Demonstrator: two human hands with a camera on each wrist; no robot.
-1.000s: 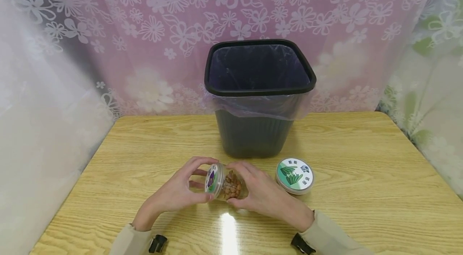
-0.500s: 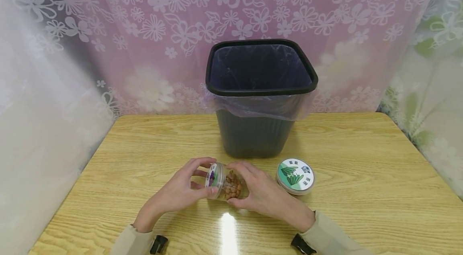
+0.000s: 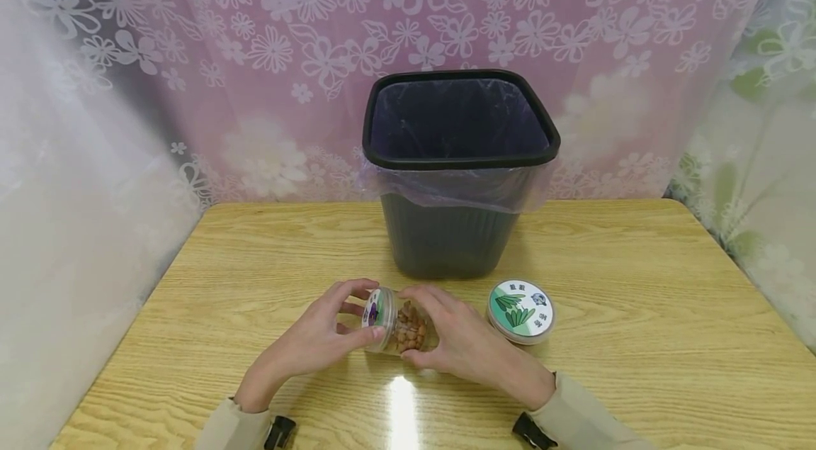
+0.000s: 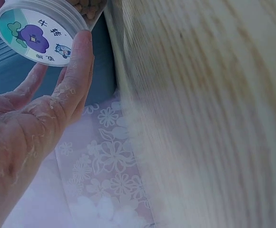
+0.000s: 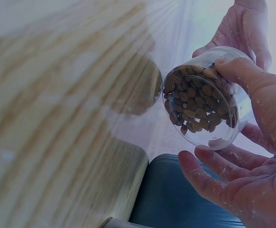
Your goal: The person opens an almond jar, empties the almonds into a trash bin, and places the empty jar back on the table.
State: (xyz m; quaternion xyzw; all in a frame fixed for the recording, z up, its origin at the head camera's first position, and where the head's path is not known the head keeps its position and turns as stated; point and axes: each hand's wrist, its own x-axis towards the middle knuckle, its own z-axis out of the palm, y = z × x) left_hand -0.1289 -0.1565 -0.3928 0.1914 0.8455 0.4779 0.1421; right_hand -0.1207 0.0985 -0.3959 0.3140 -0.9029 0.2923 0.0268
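Note:
A clear plastic jar [image 3: 409, 328] lies tilted on its side above the table in the head view, partly filled with brown almond-like nuts [image 5: 195, 107]. Its lid [image 4: 38, 35] faces left and bears a white and green label with a purple drawing. My left hand [image 3: 319, 336] grips this lid, thumb at its near edge and fingers at its far edge. Around the jar's body, my right hand [image 3: 472, 340] holds on from the other side, thumb and fingers spread across it. The right palm covers the jar's base in the head view.
A second round container [image 3: 521, 311] with a green and white lid stands right of my right hand. Behind the jar is a dark waste bin [image 3: 449, 237] with a plastic liner. Flowered curtains [image 3: 287, 81] surround the wooden table [image 3: 255, 251].
My left thumb has shifted upward and farther over the lid's near edge, and the lid's label is partly covered by it. My right hand stays in place on the jar.

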